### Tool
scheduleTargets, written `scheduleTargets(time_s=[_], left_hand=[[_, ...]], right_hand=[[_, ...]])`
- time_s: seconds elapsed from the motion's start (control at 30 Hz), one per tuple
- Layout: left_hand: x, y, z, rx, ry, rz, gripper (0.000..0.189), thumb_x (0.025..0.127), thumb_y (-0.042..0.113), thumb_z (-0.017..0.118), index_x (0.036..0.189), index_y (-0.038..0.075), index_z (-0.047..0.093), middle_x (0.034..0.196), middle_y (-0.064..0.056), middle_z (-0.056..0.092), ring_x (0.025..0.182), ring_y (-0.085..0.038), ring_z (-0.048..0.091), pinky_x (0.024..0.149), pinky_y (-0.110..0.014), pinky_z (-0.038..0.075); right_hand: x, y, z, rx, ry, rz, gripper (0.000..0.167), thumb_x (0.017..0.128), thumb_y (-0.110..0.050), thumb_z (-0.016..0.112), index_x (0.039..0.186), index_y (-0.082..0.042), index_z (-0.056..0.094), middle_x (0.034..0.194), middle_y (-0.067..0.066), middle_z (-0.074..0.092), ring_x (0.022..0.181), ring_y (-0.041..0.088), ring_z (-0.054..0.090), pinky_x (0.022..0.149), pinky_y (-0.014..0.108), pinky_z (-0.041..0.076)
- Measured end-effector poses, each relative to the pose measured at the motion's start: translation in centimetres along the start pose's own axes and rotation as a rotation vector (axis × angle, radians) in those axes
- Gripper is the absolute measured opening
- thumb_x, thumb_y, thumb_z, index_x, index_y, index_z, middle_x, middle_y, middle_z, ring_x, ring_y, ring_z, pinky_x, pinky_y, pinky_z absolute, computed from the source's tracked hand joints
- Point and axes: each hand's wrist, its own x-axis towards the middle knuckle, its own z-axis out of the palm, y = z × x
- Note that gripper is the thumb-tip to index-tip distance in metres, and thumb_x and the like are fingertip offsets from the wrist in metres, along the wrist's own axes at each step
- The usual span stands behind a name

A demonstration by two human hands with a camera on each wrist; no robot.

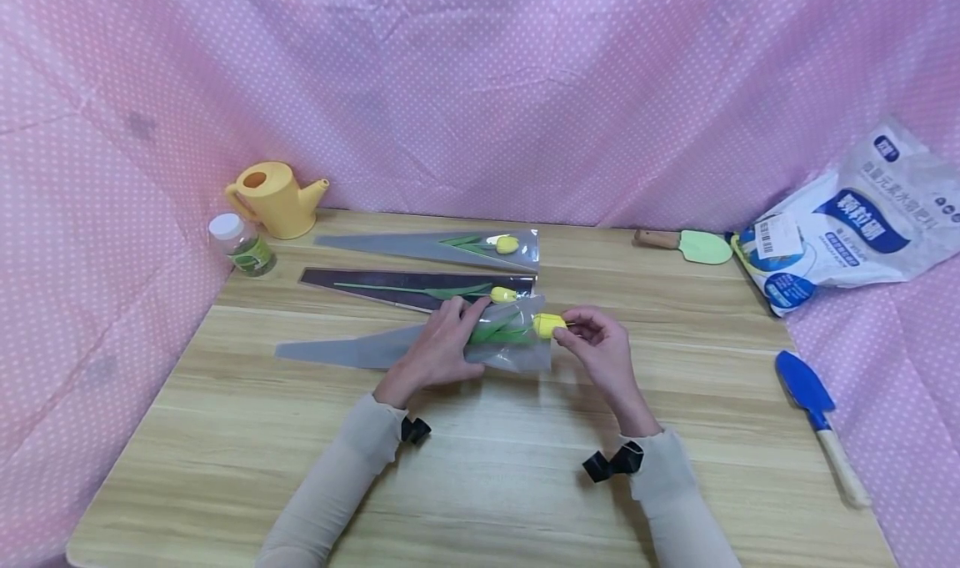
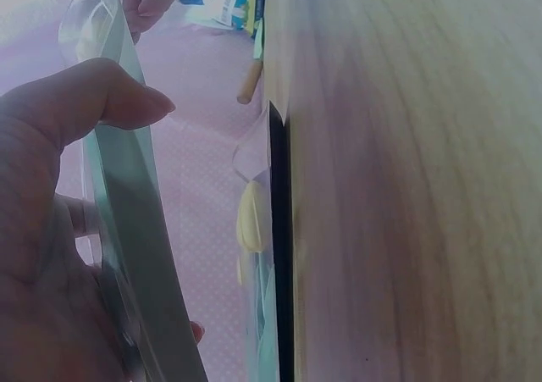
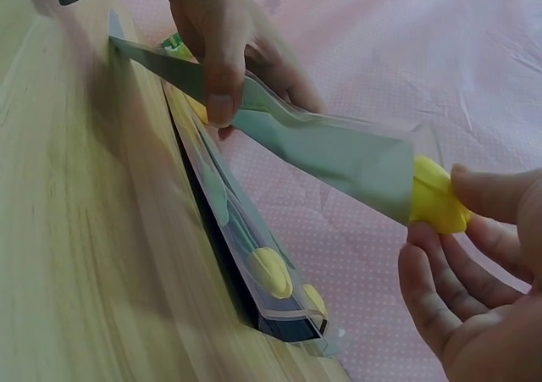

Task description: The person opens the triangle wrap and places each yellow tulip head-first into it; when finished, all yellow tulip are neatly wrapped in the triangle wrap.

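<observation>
My left hand (image 1: 441, 347) grips a grey, clear-fronted flower sleeve (image 1: 330, 351) around its middle. In the right wrist view this sleeve (image 3: 339, 157) slants above the tabletop, its narrow end down by the wood. Green leaves (image 1: 498, 330) show through the clear film. At the wide mouth, thumb and fingers of my right hand (image 1: 603, 351) pinch a yellow tulip (image 1: 549, 326) by its bloom. The bloom (image 3: 436, 197) sits right at the sleeve's opening, its stem hidden inside. Just beyond lies a dark sleeve (image 1: 390, 281) holding another yellow tulip (image 1: 503, 295).
Farther back lies a grey sleeve (image 1: 375, 244) with a yellow tulip (image 1: 507, 244). A yellow watering can (image 1: 281, 205) and a white-lidded jar (image 1: 253, 255) stand back left. Rightward are a green trowel (image 1: 705, 248), a white bag (image 1: 862, 226) and a blue trowel (image 1: 806, 380).
</observation>
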Motion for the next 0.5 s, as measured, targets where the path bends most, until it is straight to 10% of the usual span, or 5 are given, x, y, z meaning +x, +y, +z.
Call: scheduleTargets(time_s=[0.5], left_hand=[[-0.09, 0.2, -0.21, 0.006, 0.007, 0.026, 0.104, 0.069, 0.032, 0.084, 0.156, 0.013, 0.03, 0.1, -0.005, 0.041, 0.089, -0.02, 0.038, 0.074, -0.029, 0.031]], right_hand=[[-0.04, 0.44, 0.19, -0.192, -0.06, -0.025, 0.024, 0.086, 0.001, 0.072, 0.107, 0.011, 0.066, 0.088, -0.021, 0.067, 0.081, 0.001, 0.061, 0.073, 0.016, 0.053]])
